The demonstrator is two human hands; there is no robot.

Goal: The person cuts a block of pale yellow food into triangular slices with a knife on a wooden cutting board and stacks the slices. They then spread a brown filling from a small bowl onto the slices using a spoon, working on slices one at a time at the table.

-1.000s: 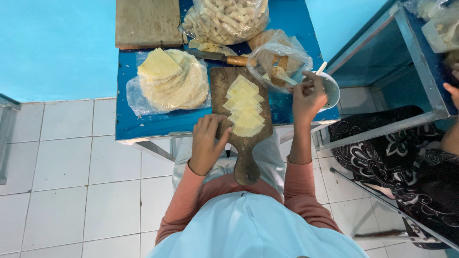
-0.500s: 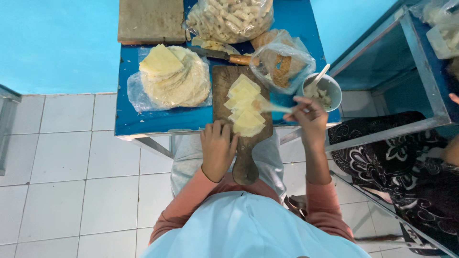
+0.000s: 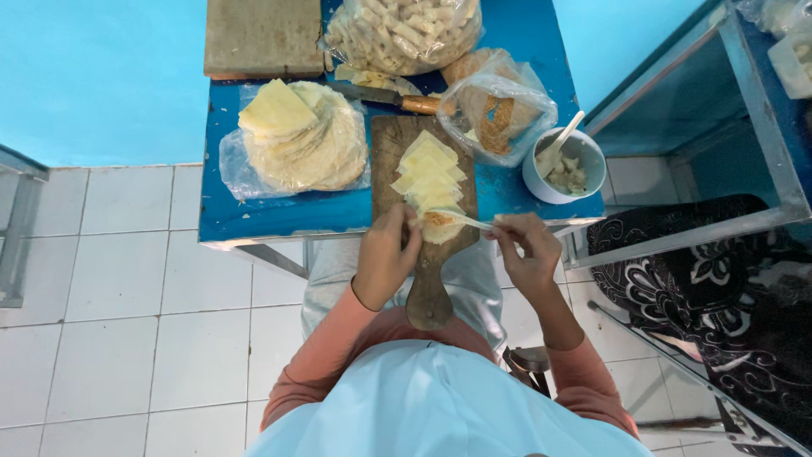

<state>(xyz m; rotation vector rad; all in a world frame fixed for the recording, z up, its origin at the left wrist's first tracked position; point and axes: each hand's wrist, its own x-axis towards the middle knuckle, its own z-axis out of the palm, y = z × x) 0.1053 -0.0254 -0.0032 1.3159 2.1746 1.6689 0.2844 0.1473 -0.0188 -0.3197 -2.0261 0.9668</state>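
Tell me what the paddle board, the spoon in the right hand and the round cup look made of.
Paddle board: wood, going by its worn brown grain, matte. Spoon held by the right hand: probably plastic, pale and thin. Round cup: smooth glossy white, plastic or ceramic; cannot tell which.

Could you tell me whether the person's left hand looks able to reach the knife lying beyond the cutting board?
Probably yes: the left hand rests at the wooden board, and the knife lies uncovered just past it.

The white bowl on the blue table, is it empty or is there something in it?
Not empty. The white bowl holds pale lumps of filling, and a light spoon stands in it, its handle leaning out over the rim.
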